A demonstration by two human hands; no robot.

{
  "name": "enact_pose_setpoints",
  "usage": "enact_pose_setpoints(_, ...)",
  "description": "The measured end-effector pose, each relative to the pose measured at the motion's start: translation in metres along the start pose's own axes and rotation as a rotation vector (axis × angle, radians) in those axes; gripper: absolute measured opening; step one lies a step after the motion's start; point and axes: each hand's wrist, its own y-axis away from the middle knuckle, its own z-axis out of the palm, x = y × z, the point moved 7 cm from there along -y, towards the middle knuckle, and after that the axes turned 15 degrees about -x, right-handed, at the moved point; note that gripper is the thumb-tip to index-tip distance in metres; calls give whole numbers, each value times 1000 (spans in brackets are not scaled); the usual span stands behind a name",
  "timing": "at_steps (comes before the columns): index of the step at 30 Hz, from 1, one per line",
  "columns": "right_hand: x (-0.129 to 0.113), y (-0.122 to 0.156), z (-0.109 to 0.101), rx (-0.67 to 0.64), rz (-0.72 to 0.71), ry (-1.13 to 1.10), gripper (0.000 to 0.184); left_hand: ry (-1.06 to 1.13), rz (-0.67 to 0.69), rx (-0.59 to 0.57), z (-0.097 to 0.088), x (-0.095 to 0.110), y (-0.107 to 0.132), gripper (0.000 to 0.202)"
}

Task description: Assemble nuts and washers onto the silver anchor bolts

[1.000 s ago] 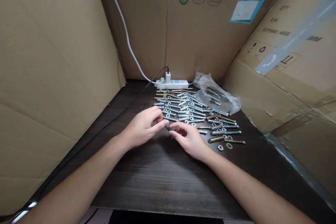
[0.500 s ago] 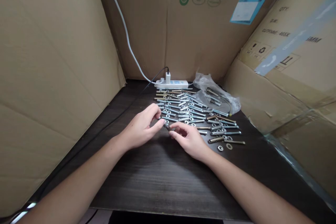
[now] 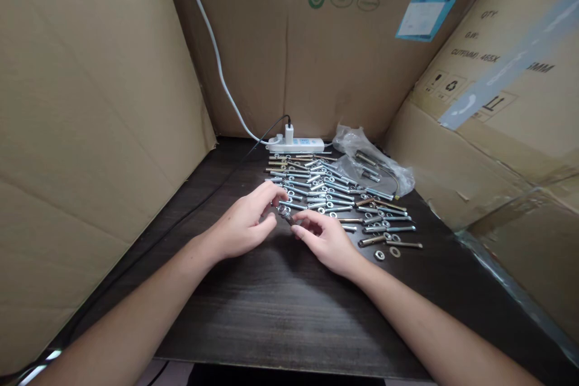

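Note:
My right hand (image 3: 326, 242) pinches an expansion bolt (image 3: 284, 213) by its lower end, between thumb and fingertips. The bolt is tilted, its upper end with what looks like a nut and washer pointing up and left. Beside that end is my left hand (image 3: 246, 222), its thumb and index finger apart; the index fingertip is close to the bolt's tip, and I cannot tell whether it touches. Behind both hands lie rows of metal bolts (image 3: 340, 203), sleeves (image 3: 373, 242) and washers (image 3: 395, 252). One loose nut (image 3: 379, 256) sits at the near right of these parts.
A white power strip (image 3: 296, 145) with a plugged-in adapter stands at the back, its cable running up. A black cord (image 3: 217, 187) crosses the dark table (image 3: 271, 319) on the left. A clear plastic bag (image 3: 384, 170) holds more parts. Cardboard walls (image 3: 244, 42) surround the table.
My left thumb has moved back from the bolt's upper end, and the left index finger has stretched forward over it. My right hand still holds the bolt in the same place.

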Motion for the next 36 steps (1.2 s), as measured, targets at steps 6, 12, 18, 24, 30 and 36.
enact_pose_setpoints(6, -2, 0, 0, 7, 4, 1, 21, -12, -49, 67, -5, -5, 0, 10)
enact_pose_setpoints(12, -1, 0, 0, 8, 10, 1, 21, -63, -54, -31, 2, -5, -5, 27)
enact_pose_setpoints(18, -3, 0, -1, 2, 9, 15, 21, -2, -14, -31, 1, 1, 0, 17)
enact_pose_setpoints(24, -1, 0, 0, 5, 5, 13, 21, 15, -83, 9, -1, -4, 0, 11)
enact_pose_setpoints(30, 1, 0, 0, 4, 5, 11, 21, -34, -73, -11, 1, -4, -4, 25)
enact_pose_setpoints(36, -1, 0, -1, 5, 1, 22, 20, 4, -21, -41, 3, 2, 0, 14)
